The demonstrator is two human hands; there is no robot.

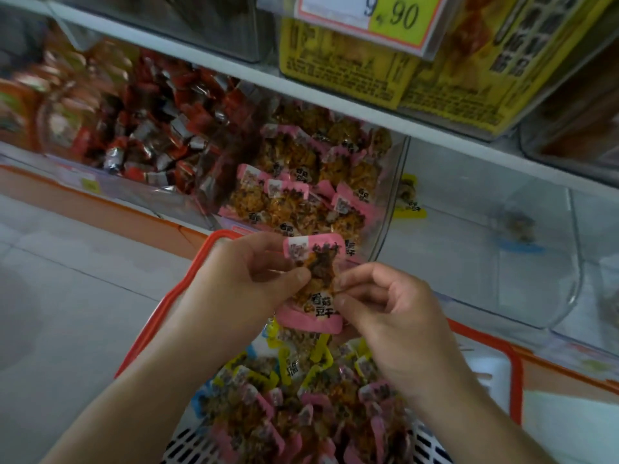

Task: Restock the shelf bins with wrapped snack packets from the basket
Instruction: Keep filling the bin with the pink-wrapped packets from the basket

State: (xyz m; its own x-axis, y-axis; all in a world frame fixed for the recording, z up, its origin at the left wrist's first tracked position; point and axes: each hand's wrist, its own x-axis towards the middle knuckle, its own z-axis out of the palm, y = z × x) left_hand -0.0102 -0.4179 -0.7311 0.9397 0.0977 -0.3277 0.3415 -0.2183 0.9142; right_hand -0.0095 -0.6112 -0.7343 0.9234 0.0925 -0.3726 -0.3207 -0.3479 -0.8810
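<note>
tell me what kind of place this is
Most likely a shop's snack aisle: a price tag reading 9.90 hangs on the shelf, clear bins hold wrapped packets, and a basket sits below.

Pink-packet bin (392, 182) heaped full; neighbouring clear bin (502, 256) nearly bare.

Pretty clearly a shop, snack aisle. White shelf boards (368, 105) hold clear plastic bins, one (385, 195) packed with pink-edged wrapped snack packets (291, 195), the next heaped with red and silver foil-wrapped sweets (157, 135). A white and yellow price card reading 9.90 (378, 18) hangs off the upper shelf over yellow printed bags (345, 78). A red-rimmed white plastic shopping basket (150, 323) sits below, full of loose packets.
</note>
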